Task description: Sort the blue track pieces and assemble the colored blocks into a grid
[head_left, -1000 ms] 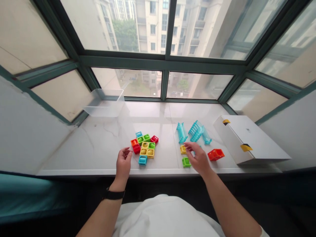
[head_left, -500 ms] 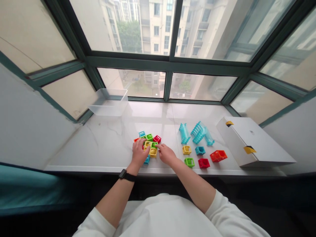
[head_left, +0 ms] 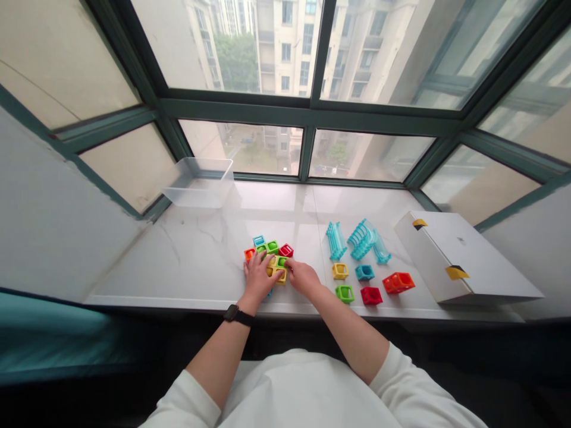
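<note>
A cluster of joined colourful square blocks (head_left: 273, 248) lies on the marble windowsill (head_left: 196, 261). My left hand (head_left: 257, 277) rests flat on the cluster's near left part, fingers spread over the orange and yellow blocks. My right hand (head_left: 302, 277) touches the cluster's right edge at a yellow block (head_left: 281, 274), fingers curled against it. To the right lie loose blocks: yellow (head_left: 339, 271), blue (head_left: 364, 272), green (head_left: 344, 293), red (head_left: 371, 295) and orange (head_left: 398, 282).
Several translucent blue ramp pieces (head_left: 360, 239) lie behind the loose blocks. A white cardboard box (head_left: 464, 258) sits at the right. A clear plastic tub (head_left: 199, 182) stands at the back left by the window.
One second ago my right hand was over the loose blocks and my left hung beside the cluster. Both hands have since moved onto the cluster and stayed there.
</note>
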Demonstrator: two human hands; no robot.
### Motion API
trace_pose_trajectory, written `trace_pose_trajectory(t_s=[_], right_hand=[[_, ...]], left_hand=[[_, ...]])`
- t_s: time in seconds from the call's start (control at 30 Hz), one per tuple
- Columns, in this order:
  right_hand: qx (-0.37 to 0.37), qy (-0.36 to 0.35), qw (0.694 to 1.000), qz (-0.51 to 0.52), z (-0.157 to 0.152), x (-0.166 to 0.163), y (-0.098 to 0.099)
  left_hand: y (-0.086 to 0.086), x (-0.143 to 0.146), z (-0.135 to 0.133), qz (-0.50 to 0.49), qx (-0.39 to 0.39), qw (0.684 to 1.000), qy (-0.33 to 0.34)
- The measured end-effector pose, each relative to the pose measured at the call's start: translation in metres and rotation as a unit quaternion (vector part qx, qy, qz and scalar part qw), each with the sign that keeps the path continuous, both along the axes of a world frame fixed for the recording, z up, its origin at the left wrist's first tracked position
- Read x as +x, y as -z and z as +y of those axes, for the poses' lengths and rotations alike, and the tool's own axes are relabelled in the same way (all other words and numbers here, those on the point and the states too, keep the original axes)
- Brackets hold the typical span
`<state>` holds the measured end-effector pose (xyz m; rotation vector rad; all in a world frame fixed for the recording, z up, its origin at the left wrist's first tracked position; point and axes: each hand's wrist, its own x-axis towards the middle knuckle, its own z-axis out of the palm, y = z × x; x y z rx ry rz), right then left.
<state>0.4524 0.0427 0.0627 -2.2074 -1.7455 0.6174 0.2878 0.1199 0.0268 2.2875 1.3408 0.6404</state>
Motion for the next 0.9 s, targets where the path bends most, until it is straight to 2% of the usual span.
trace_pose_trajectory(t_s=[0.4, 0.73, 0.9], right_hand=[[-0.006, 0.031, 0.999, -0.041, -0.003, 0.016, 0.001], [0.008, 0.022, 0.999, -0.035, 0.002, 0.005, 0.0], [0.013, 0.041, 0.998, -0.045, -0.002, 0.01, -0.004]], left_hand=[[0.006, -0.001, 0.002, 0.004, 0.012, 1.0, 0.008], [0.01, -0.002, 0.001, 0.03, 0.012, 0.999, 0.028], [0.01, -0.003, 0.003, 0.031, 0.009, 0.999, 0.028]])
